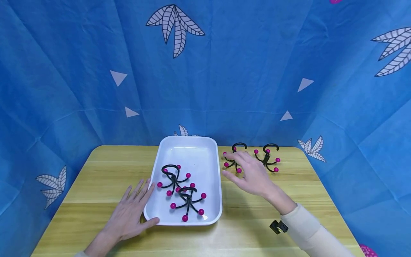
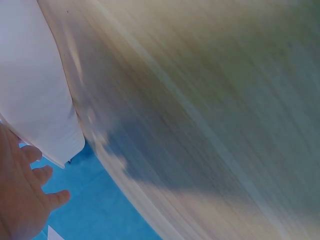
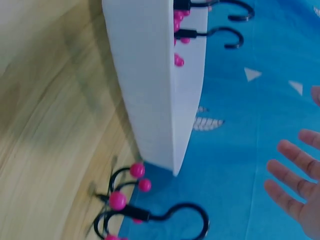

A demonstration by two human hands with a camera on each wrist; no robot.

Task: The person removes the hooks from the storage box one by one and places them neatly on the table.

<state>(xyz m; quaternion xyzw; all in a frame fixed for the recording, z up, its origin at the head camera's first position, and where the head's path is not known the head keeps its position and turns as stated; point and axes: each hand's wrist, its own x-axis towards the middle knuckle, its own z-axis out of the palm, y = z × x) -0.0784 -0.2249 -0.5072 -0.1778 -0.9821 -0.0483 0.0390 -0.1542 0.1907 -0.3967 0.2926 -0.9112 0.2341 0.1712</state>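
A white tray [image 1: 187,140] on the table holds two black hanging hooks, one to the left [image 1: 173,177] and one nearer [image 1: 188,200], each with curved arms ending in pink balls. My left hand [image 1: 130,214] lies along the tray's left side, fingers straight and fingertips at the rim, thumb by the front corner. To the tray's right, my right hand [image 1: 248,173] hovers with extended fingers over a third hook [image 1: 239,144], partly covering it. The right wrist view shows those fingers apart from the hook [image 3: 137,212], holding nothing. Another such hook [image 1: 265,159] lies just beyond, on the right.
The wooden table [image 1: 96,171] ends at the back against a blue patterned cloth [image 1: 240,71], which also hangs at both sides. A small black device [image 1: 278,227] is at my right sleeve.
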